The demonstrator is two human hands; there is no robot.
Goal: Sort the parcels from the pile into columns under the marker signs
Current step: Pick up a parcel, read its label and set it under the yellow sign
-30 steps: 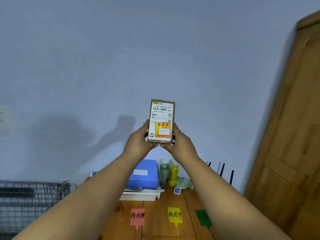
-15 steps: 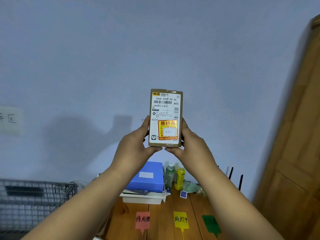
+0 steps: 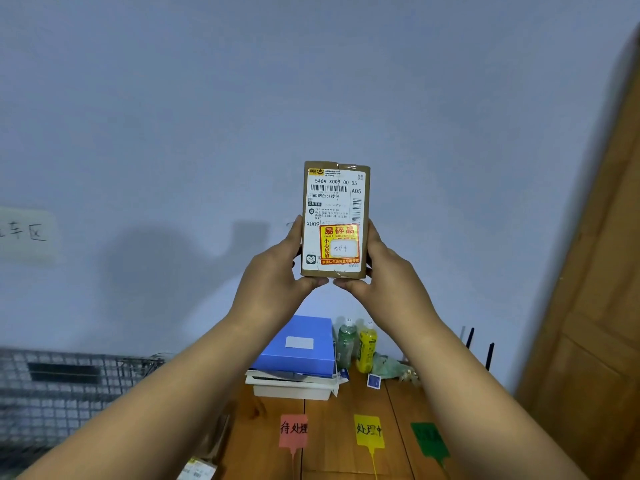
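Note:
A small brown cardboard parcel (image 3: 335,220) with a white shipping label and a red-yellow fragile sticker is held upright in front of the blue wall, its label facing me. My left hand (image 3: 277,271) grips its left lower edge and my right hand (image 3: 388,271) grips its right lower edge. Below on the wooden table lie three marker signs: a pink sign (image 3: 293,430), a yellow sign (image 3: 369,430) and a green sign (image 3: 428,439). The corner of another parcel (image 3: 197,470) shows at the bottom edge.
A blue box (image 3: 298,348) on a white stack sits at the back of the table (image 3: 332,455), beside a green bottle (image 3: 346,344) and a yellow bottle (image 3: 367,348). A wire basket (image 3: 69,393) stands at left. A wooden door (image 3: 595,289) is at right.
The parcel and both hands appear larger and slightly further right in the view than before; the grip is unchanged. The view has shifted a little, showing more of the wall sign at left.

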